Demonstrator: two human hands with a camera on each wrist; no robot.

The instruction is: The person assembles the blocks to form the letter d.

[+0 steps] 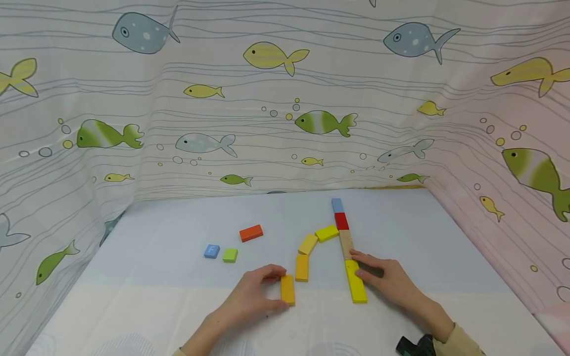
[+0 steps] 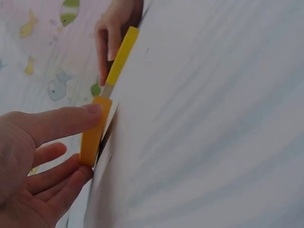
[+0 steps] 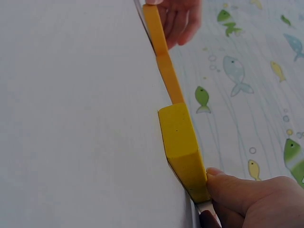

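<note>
My left hand [image 1: 249, 295] pinches an orange block [image 1: 287, 290] by its two ends, thumb at the near end and fingers at the far end. In the left wrist view, the thumb and fingertips sit on this orange block [image 2: 92, 135]. On the right, a straight row joins a yellow block [image 1: 356, 284], a tan wooden block [image 1: 346, 244], a red block [image 1: 341, 221] and a blue block [image 1: 337, 205]. My right hand [image 1: 394, 281] rests against this row's right side, thumb on the yellow block and a fingertip by the tan one.
An orange-yellow block [image 1: 302, 268], a lighter one [image 1: 308, 244] and a yellow block [image 1: 327, 233] curve up towards the row. A red-orange block [image 1: 251, 233], a blue square block [image 1: 212, 251] and a green block [image 1: 230, 255] lie to the left on the white cloth [image 1: 169, 237].
</note>
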